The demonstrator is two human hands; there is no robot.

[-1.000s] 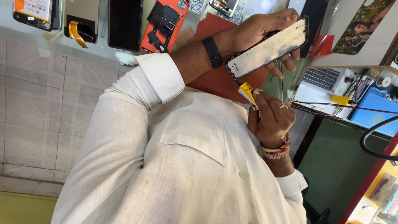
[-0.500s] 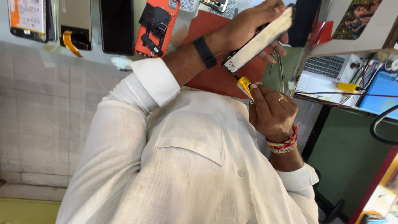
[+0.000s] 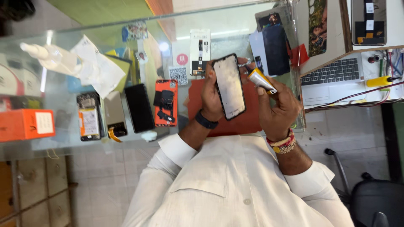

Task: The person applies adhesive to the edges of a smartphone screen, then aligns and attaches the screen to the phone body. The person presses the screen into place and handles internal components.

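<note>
1. While the left hand (image 3: 211, 97) grips a phone screen panel (image 3: 229, 86) by its long left edge, fingers wrapped behind it, the panel stands near the middle of the frame, above a red mat (image 3: 248, 120) on the glass counter (image 3: 63, 138).
2. Its long axis runs almost top to bottom of the frame, tilted slightly.
3. Just right of it, the right hand (image 3: 277, 107) has its fingers closed round a small adhesive tube (image 3: 261, 80), whose nozzle points at the panel's upper right edge; I cannot tell whether it touches.
4. Black-rimmed, the panel shows a pale, smudged face.
5. Left of the mat lie an orange phone back (image 3: 165, 103) and a dark phone (image 3: 139, 107).
</note>
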